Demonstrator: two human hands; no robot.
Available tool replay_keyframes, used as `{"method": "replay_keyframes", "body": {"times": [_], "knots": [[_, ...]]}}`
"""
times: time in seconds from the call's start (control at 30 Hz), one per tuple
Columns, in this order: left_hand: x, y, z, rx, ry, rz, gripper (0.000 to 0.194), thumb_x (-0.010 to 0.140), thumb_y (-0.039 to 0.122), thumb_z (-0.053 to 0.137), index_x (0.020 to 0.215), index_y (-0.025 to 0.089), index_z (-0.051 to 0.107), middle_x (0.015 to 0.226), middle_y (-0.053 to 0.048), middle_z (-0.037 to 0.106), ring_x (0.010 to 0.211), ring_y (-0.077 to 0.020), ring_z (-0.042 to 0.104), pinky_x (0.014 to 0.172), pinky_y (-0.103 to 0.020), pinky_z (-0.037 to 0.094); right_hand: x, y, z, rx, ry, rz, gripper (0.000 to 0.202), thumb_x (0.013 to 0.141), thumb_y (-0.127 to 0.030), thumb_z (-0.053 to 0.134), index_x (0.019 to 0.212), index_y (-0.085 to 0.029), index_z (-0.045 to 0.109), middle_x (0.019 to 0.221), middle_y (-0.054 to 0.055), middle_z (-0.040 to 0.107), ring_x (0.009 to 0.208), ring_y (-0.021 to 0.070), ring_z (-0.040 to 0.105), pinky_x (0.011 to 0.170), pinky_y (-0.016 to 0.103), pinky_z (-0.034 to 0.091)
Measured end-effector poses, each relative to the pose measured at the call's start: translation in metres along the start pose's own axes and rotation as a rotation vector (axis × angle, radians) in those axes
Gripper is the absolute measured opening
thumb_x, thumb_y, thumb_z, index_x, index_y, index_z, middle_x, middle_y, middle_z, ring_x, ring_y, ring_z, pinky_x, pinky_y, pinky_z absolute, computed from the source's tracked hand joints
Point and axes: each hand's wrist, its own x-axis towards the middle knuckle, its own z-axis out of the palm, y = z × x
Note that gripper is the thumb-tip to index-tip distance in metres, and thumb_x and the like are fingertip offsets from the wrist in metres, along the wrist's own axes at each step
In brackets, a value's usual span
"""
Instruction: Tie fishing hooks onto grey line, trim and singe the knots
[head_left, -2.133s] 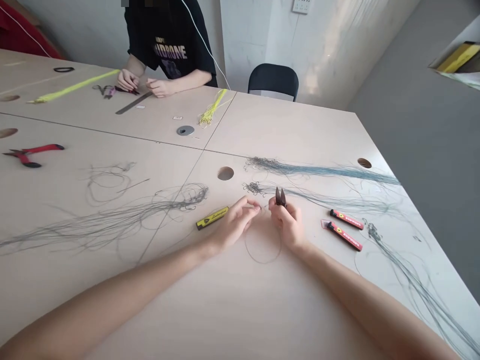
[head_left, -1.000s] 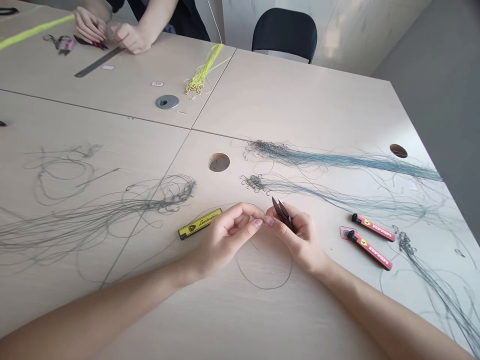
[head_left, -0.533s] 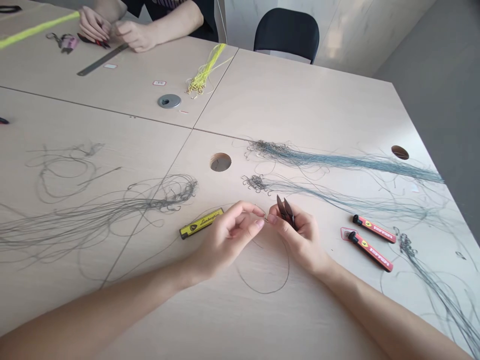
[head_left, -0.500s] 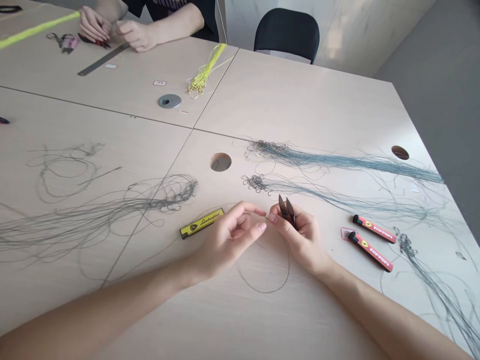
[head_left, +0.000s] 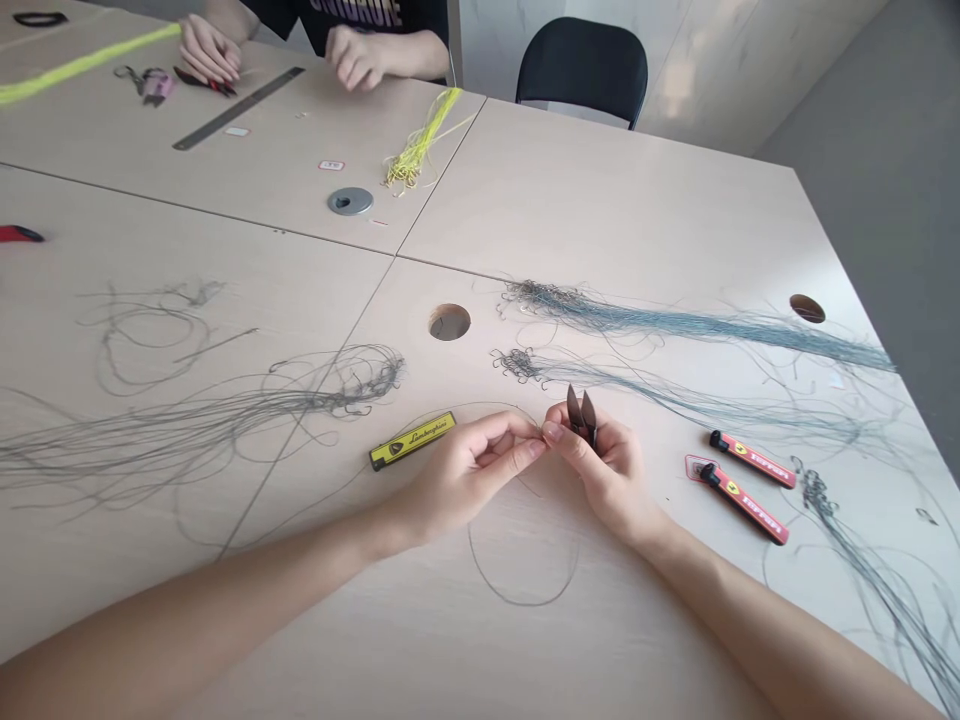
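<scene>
My left hand [head_left: 480, 468] pinches a thin line at its thumb and fingertip, touching my right hand [head_left: 600, 460]. Between my right thumb and finger is the same small spot of line; whether a hook is there is too small to tell. Dark-bladed snips [head_left: 582, 412] rest in my right hand, their two tips pointing up and apart. A loop of line [head_left: 517, 604] hangs below both hands. Left of my left hand lies a yellow lighter [head_left: 412, 441]. Beyond the hands is a bundle of hooks on bluish line [head_left: 517, 363].
Two red lighters [head_left: 752, 459] lie at right beside another hook bundle [head_left: 817, 495]. A larger blue bundle [head_left: 675, 322] lies behind, grey lines [head_left: 225, 420] at left. Across the table, a person's hands [head_left: 356, 58] are near a steel ruler [head_left: 240, 108].
My left fingertips have closed in and now meet my right ones. The loop below has dropped slightly. The other person's hands have moved apart, off the ruler.
</scene>
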Motion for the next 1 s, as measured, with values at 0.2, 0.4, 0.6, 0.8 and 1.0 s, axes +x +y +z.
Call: {"method": "replay_keyframes", "body": {"times": [0.2, 0.4, 0.6, 0.8, 1.0], "knots": [[0.000, 0.002, 0.000, -0.077, 0.041, -0.025, 0.029, 0.095, 0.047, 0.055, 0.089, 0.020, 0.065, 0.070, 0.004, 0.046, 0.061, -0.0091, 0.037, 0.054, -0.023, 0.031, 0.000, 0.004, -0.002, 0.061, 0.068, 0.066, 0.027, 0.090, -0.042, 0.064, 0.080, -0.019, 0.056, 0.060, -0.006, 0.035, 0.051, 0.0082, 0.027, 0.047, 0.023, 0.025], [0.001, -0.002, 0.000, -0.231, 0.105, -0.065, 0.033, 0.092, 0.052, 0.057, 0.082, 0.020, 0.058, 0.059, 0.007, 0.027, 0.051, -0.0083, 0.023, 0.047, -0.024, 0.022, -0.003, -0.003, 0.007, 0.513, -0.030, 0.313, 0.054, 0.086, -0.076, 0.048, 0.085, -0.021, 0.051, 0.061, -0.008, 0.032, 0.043, 0.0067, 0.015, 0.031, 0.018, 0.014], [0.001, -0.002, 0.000, -0.185, 0.100, 0.002, 0.029, 0.094, 0.046, 0.055, 0.085, 0.019, 0.061, 0.060, 0.007, 0.032, 0.054, -0.0083, 0.027, 0.050, -0.024, 0.025, -0.007, -0.008, 0.010, 0.605, -0.259, 0.403, 0.048, 0.092, -0.070, 0.045, 0.092, -0.023, 0.050, 0.057, -0.009, 0.032, 0.042, 0.0071, 0.017, 0.033, 0.017, 0.023], [0.003, -0.008, 0.001, -0.153, 0.135, 0.051, 0.032, 0.094, 0.050, 0.054, 0.084, 0.019, 0.059, 0.060, 0.007, 0.032, 0.052, -0.0082, 0.028, 0.048, -0.023, 0.024, -0.004, -0.009, 0.004, 0.610, -0.309, 0.480, 0.036, 0.091, -0.056, 0.054, 0.086, -0.021, 0.046, 0.061, -0.008, 0.029, 0.049, 0.0073, 0.017, 0.040, 0.018, 0.015], [0.003, -0.005, 0.001, -0.032, 0.172, 0.098, 0.029, 0.096, 0.045, 0.052, 0.085, 0.020, 0.062, 0.057, 0.006, 0.035, 0.051, -0.0093, 0.030, 0.049, -0.024, 0.027, -0.004, -0.008, 0.005, 0.630, -0.341, 0.493, 0.041, 0.089, -0.059, 0.058, 0.084, -0.022, 0.042, 0.062, -0.009, 0.028, 0.048, 0.0062, 0.013, 0.040, 0.019, 0.012]]}}
